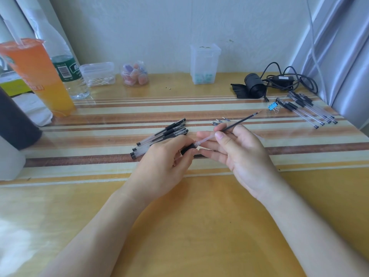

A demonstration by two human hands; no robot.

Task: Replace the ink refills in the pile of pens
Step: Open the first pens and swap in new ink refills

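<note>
Two forearms reach in from six o'clock. At centre, left hand (169, 154) grips a pen barrel (197, 143); right hand (239, 148) pinches its refill (239, 122), pointing two o'clock. Refill seems mid-swap; next, align it carefully. Pen pile (159, 136) lies at ten o'clock.

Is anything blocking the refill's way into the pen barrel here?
Nothing visible does. The right hand holds the refill by thumb and fingers, and the refill runs straight into the clear pen barrel, whose black grip end the left hand pinches. No other object lies between them.
</note>
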